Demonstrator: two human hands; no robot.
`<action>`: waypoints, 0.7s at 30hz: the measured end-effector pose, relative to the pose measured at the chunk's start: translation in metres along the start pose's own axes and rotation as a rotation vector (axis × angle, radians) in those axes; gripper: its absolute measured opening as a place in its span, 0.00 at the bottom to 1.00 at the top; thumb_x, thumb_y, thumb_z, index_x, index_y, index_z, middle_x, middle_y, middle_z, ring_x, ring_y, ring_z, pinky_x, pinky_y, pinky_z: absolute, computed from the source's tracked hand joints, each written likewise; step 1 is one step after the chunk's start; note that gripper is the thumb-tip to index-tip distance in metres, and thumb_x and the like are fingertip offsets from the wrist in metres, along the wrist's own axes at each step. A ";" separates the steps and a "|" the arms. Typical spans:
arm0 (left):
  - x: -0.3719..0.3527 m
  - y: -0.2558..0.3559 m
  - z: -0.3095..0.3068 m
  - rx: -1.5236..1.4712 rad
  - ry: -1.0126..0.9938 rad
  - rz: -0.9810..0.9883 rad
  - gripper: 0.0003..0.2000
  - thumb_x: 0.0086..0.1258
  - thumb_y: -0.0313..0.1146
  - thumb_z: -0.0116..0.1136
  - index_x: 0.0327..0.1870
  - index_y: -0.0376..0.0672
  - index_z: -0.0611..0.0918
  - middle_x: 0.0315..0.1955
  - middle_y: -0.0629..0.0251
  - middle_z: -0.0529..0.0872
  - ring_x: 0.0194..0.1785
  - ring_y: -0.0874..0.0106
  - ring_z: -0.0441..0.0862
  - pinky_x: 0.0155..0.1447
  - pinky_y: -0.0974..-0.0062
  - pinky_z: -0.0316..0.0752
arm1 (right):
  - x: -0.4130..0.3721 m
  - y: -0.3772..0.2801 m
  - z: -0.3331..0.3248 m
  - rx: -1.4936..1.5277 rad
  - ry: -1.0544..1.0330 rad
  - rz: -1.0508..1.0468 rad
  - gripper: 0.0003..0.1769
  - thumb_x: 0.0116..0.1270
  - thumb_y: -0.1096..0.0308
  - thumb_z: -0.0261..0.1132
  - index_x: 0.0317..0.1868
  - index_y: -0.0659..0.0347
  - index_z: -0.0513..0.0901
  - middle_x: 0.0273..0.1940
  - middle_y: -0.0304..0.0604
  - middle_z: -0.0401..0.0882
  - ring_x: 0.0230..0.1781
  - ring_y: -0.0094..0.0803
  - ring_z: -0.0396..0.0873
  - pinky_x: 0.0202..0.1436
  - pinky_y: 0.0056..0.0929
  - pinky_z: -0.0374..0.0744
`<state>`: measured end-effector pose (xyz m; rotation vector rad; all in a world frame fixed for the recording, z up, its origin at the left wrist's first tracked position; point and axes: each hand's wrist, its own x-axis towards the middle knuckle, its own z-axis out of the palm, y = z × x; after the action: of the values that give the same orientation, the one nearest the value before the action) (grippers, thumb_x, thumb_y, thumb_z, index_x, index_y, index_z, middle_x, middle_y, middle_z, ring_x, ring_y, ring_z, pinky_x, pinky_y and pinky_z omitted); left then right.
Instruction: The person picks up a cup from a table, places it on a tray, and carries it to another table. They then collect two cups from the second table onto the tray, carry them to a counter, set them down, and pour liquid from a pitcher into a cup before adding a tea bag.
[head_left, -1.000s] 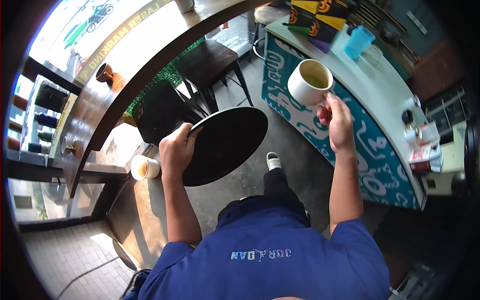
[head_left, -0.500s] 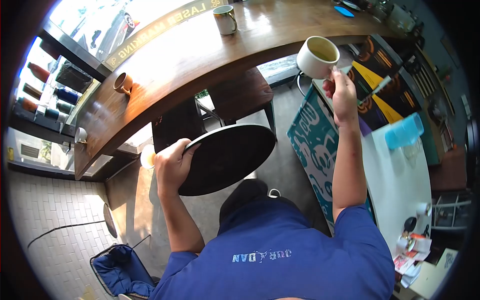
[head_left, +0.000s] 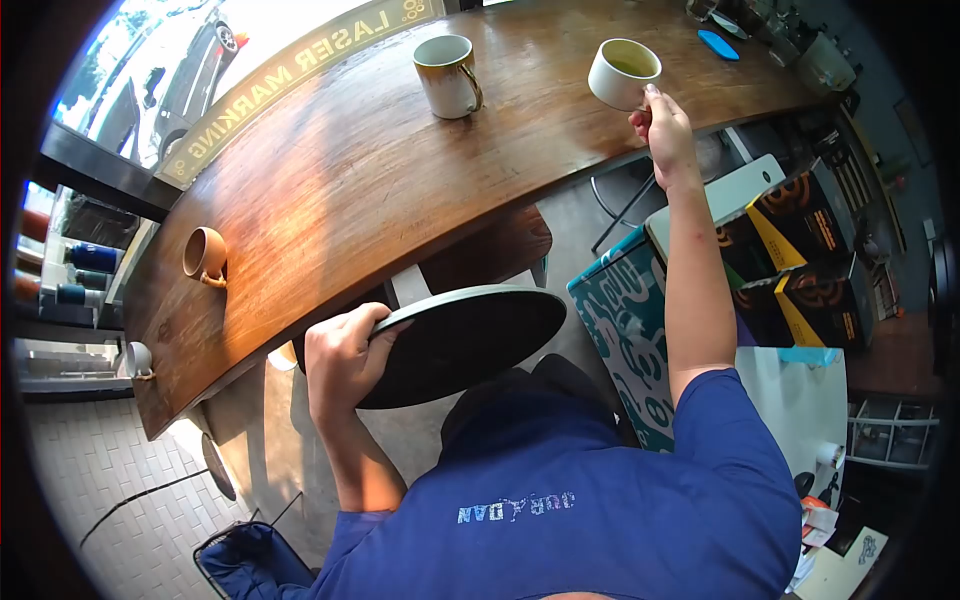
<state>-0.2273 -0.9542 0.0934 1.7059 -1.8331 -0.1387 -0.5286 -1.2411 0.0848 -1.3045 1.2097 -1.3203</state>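
Gripping the white mug (head_left: 622, 80) on its near side, the fingers of the right hand (head_left: 665, 135) are drawn in narrow, thumb and forefinger close together at the wall's lower right; any handle there is hidden behind them. The mug sits just beyond the fingertips, away from the body, with its mouth facing up and a little toward the viewer, showing a yellow-green inside. It appears in front of the far part of the wooden table (head_left: 330, 215); whether its base touches the wood cannot be told from this angle.

The left hand (head_left: 345, 355) holds a round black tray (head_left: 470, 345) by its left end. The thumb lies along the dark face and the other fingers curl over the pale rim, closed around the edge, their far tips partly out of sight. The tray is tilted, its dark face showing, near the front of the blue shirt (head_left: 560, 520).

To the left of the white mug, well apart from the fingers, a white and gold-brown mug (head_left: 445, 88) stands upright on the table. Farther left are an orange-brown cup (head_left: 204, 253) and, by the table's end, a small white cup (head_left: 138, 359). A blue flat object (head_left: 718, 44) lies right of the held mug.
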 end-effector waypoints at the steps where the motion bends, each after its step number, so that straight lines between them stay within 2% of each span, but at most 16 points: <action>1: 0.009 0.003 -0.003 0.008 -0.004 0.019 0.06 0.55 0.30 0.65 0.29 0.38 0.80 0.19 0.57 0.79 0.23 0.61 0.79 0.29 0.72 0.70 | 0.012 -0.007 0.001 0.015 -0.002 -0.002 0.16 0.71 0.57 0.52 0.36 0.63 0.77 0.25 0.34 0.73 0.26 0.19 0.70 0.31 0.19 0.69; 2: 0.013 0.001 0.000 0.014 -0.020 0.013 0.07 0.54 0.30 0.66 0.29 0.38 0.80 0.19 0.57 0.79 0.23 0.62 0.79 0.28 0.73 0.70 | 0.020 -0.003 0.003 0.019 -0.008 -0.003 0.16 0.71 0.57 0.52 0.36 0.63 0.77 0.25 0.34 0.73 0.26 0.19 0.70 0.31 0.19 0.69; 4: 0.019 0.002 0.005 0.010 -0.029 -0.002 0.07 0.54 0.30 0.66 0.29 0.38 0.80 0.19 0.57 0.79 0.23 0.62 0.79 0.28 0.73 0.71 | 0.034 0.007 0.004 0.014 -0.002 0.013 0.13 0.72 0.57 0.52 0.33 0.55 0.75 0.24 0.33 0.75 0.22 0.15 0.67 0.27 0.16 0.66; 5: 0.021 0.005 0.006 0.001 -0.041 -0.013 0.07 0.53 0.30 0.67 0.28 0.38 0.80 0.19 0.57 0.79 0.23 0.62 0.80 0.29 0.72 0.71 | 0.039 0.010 0.004 0.018 -0.011 0.014 0.13 0.72 0.57 0.52 0.33 0.55 0.75 0.24 0.33 0.75 0.22 0.15 0.67 0.27 0.16 0.66; 7: 0.025 0.012 0.008 0.013 -0.032 -0.030 0.07 0.53 0.30 0.67 0.28 0.38 0.80 0.19 0.57 0.79 0.23 0.62 0.80 0.29 0.72 0.71 | 0.052 0.013 0.002 0.032 -0.029 0.034 0.17 0.71 0.57 0.52 0.35 0.62 0.77 0.26 0.35 0.73 0.27 0.19 0.71 0.31 0.19 0.69; 19: 0.041 0.039 0.017 0.067 0.045 -0.094 0.07 0.53 0.29 0.68 0.28 0.39 0.81 0.18 0.57 0.80 0.22 0.63 0.79 0.27 0.73 0.70 | 0.093 0.025 -0.008 -0.016 -0.067 0.060 0.17 0.72 0.57 0.50 0.36 0.63 0.76 0.28 0.37 0.74 0.27 0.20 0.72 0.31 0.20 0.70; 21: 0.041 0.040 0.021 0.094 0.076 -0.072 0.09 0.53 0.33 0.68 0.27 0.41 0.79 0.18 0.61 0.79 0.21 0.64 0.78 0.25 0.71 0.69 | 0.099 0.027 -0.011 -0.010 -0.086 0.064 0.17 0.72 0.58 0.50 0.35 0.62 0.76 0.28 0.37 0.74 0.27 0.20 0.72 0.31 0.20 0.70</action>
<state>-0.2706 -0.9932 0.1109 1.8175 -1.7479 -0.0179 -0.5447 -1.3421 0.0704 -1.3053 1.1907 -1.2021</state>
